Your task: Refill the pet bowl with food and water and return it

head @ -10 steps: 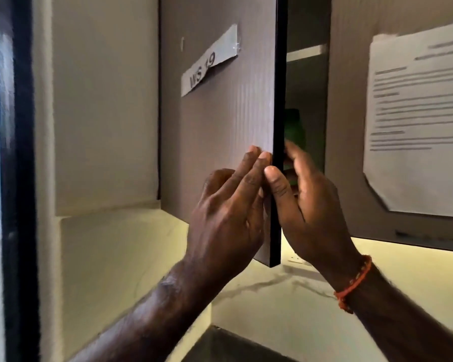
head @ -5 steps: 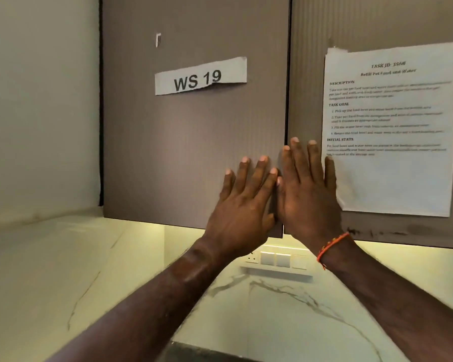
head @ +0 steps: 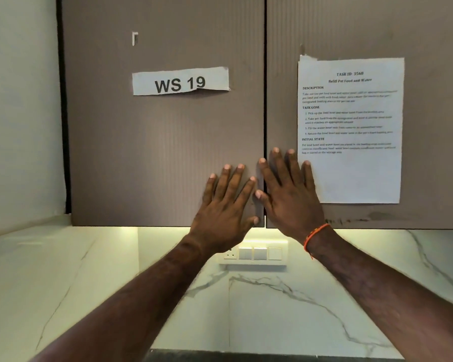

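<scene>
Two brown wall cabinet doors fill the upper view, both closed. My left hand lies flat with fingers spread on the lower right corner of the left cabinet door. My right hand, with an orange thread at the wrist, lies flat across the seam on the right cabinet door. Neither hand holds anything. No pet bowl, food or water is in view.
A paper label reading WS 19 is stuck on the left door and a printed task sheet on the right door. Below the cabinets a switch panel sits on the white marble wall. A plain wall stands at left.
One second ago the left door stood open with both hands on its edge and something green inside. It is now closed, and both hands rest flat on the doors, fingers slightly more spread.
</scene>
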